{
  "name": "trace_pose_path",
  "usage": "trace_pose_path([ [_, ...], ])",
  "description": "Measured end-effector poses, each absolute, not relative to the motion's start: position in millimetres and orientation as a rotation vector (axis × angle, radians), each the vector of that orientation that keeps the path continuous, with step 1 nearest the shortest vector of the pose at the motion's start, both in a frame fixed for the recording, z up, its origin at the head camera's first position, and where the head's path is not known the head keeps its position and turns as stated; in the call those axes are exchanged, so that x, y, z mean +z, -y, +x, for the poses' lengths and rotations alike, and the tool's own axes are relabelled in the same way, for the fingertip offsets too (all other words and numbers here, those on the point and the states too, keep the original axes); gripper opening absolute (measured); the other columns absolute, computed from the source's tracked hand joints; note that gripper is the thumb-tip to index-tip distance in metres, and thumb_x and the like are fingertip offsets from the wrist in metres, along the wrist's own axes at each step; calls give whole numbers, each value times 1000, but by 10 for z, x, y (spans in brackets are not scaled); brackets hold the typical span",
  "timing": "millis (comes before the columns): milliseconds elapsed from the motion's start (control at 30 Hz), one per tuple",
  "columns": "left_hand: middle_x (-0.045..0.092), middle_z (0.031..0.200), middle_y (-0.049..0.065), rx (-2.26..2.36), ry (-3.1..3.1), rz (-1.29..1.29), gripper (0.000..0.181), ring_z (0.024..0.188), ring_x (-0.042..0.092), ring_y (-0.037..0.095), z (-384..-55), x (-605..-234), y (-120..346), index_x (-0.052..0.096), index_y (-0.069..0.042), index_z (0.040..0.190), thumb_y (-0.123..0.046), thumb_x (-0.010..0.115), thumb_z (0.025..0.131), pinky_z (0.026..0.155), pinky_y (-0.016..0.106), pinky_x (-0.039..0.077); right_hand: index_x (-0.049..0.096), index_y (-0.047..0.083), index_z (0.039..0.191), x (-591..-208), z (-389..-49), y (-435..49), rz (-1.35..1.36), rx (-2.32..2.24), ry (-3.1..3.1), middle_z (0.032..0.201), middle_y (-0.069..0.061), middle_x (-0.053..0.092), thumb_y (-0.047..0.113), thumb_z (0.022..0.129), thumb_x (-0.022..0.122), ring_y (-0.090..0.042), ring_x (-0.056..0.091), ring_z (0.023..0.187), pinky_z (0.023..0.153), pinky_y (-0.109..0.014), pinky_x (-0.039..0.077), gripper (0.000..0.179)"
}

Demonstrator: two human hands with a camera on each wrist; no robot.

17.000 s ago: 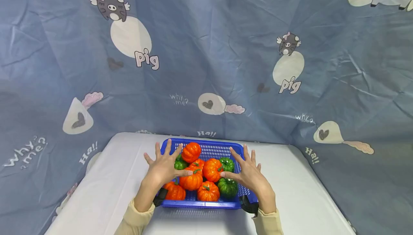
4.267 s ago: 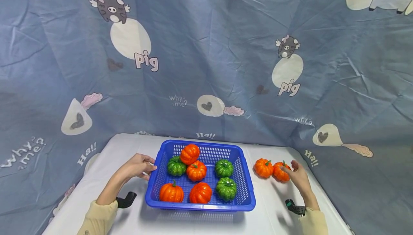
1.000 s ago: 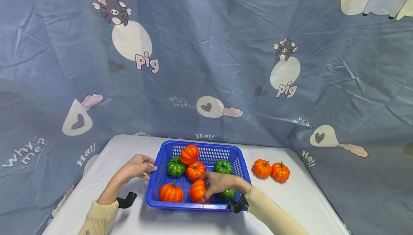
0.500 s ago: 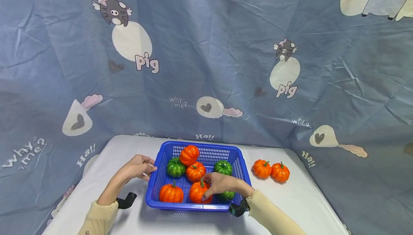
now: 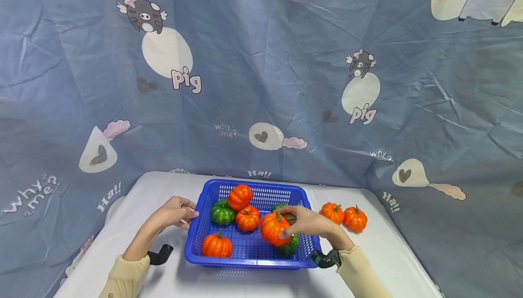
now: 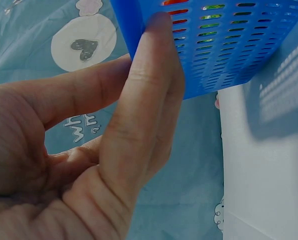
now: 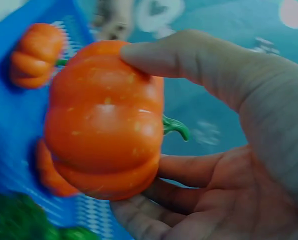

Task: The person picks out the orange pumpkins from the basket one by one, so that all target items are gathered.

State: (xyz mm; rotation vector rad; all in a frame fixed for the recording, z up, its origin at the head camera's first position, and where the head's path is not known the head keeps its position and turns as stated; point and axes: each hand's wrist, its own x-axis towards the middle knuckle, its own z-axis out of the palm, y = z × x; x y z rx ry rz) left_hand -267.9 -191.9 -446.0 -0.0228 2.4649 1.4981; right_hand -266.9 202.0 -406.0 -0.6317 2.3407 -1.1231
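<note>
Your right fingers are grasping a pumpkin, your left fingers pinching the basket's left rim, likely for steadiness.

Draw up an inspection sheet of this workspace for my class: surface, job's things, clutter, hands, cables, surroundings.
Surface: white table, shadowed in front of the blue basket.
Job's things: basket holds three orange pumpkins and three green pumpkins, two of the green partly hidden; two more orange pumpkins stand right of it.
Clutter: nothing seen.
Hands: right hand pinches another orange pumpkin over the basket; left hand touches the basket's left side, grip unclear.
Cables: nothing seen.
Surroundings: blue cloth printed with pigs and words.
</note>
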Motion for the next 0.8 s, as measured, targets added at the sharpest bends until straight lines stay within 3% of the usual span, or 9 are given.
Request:
trace_pose_path([
  [300, 68, 91, 15, 1493, -2461, -13, 43, 74, 66, 18, -2679, -4459, 1928, 52, 15, 120, -10, 66, 89, 64, 34, 61, 47, 1, 137, -3884, -2602, -2795, -559, -1292, -2365, 129, -17, 58, 18, 80, 74, -31, 54, 121, 93, -34, 53, 65],
  [467, 68, 91, 16, 1487, -2470, -7, 42, 74, 66, 19, -2672, -4432, 1921, 52, 15, 120, -10, 66, 89, 65, 35, 61, 49, -5, 134, -4010, -2581, -3228, -469, -1287, -2478, 125, -17, 61, 19, 80, 73, -25, 58, 115, 90, -28, 51, 63],
  [633, 67, 94, 17, 1502, -2465, -21, 42, 76, 67, 19, -2663, -4432, 1917, 52, 16, 121, -9, 65, 89, 67, 36, 61, 43, -13, 134, -4212, -2549, -3545, -249, -1230, -2562, 129, -23, 56, 21, 81, 72, -29, 55, 117, 100, -47, 47, 69],
  [800, 68, 93, 16, 1497, -2472, -31, 42, 75, 67, 19, -2669, -4449, 1916, 52, 15, 121, -9, 65, 89, 66, 35, 61, 34, -18, 138, -4461, -2556, -3768, -17, -1227, -2604, 141, -37, 38, 22, 81, 72, -49, 39, 130, 105, -64, 35, 79],
])
